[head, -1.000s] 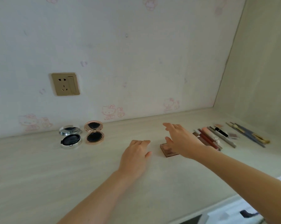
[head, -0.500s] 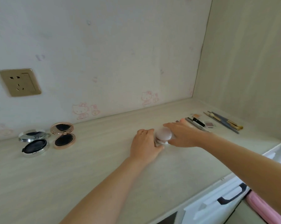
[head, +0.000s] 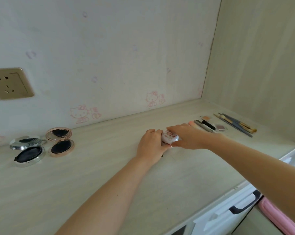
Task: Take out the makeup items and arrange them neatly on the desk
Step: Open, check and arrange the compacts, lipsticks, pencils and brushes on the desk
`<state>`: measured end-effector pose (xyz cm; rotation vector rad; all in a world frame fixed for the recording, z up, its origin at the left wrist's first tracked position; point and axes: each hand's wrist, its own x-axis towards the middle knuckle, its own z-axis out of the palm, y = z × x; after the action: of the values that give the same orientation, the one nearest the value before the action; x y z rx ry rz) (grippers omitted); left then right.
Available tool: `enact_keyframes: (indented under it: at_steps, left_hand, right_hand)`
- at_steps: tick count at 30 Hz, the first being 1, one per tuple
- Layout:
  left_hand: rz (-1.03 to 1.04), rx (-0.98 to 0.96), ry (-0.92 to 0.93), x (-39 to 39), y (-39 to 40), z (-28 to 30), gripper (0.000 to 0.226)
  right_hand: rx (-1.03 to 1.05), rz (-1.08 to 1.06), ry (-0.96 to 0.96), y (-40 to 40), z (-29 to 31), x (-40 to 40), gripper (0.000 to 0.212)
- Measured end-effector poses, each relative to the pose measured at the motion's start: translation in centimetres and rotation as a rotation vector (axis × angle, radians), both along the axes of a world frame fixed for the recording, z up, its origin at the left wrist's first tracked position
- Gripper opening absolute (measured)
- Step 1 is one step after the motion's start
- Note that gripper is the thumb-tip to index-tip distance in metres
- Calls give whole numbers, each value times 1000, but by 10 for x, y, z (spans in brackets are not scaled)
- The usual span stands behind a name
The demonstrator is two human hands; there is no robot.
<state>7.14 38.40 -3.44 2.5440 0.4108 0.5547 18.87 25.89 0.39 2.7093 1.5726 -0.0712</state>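
- I see both hands on a round white compact [head: 170, 137] mid-desk [head: 92, 184]: left hand [head: 151, 146] cupping its near side, right hand [head: 189, 139] gripping from the right.
- Two open compacts, silver [head: 28, 150] and rose-gold [head: 60, 141], sit far left.
- Pencils and brushes [head: 235, 124] lie lined up far right.

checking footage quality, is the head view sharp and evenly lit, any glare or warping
Head view: soft, even daylight with only faint shadows; the wall edge bows from the wide lens; the silver compact mirror throws a small bright reflection; the brushes at the far right look slightly soft; the white jar between the left hand and right hand is clear enough.
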Motion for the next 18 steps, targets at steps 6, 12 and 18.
enact_keyframes:
  at_steps: [6,12,18]
  left_hand:
    - [-35,-68,-85,-11,5,11,47]
    - [-43,-83,-170,-43,16,27,49]
    - [17,-114,-225,-101,34,39,61]
  right_hand:
    - [81,-18,96,0,12,-8,48]
    - [162,-75,218,11,27,-29,77]
    - [226,34,303,31,46,-79,40]
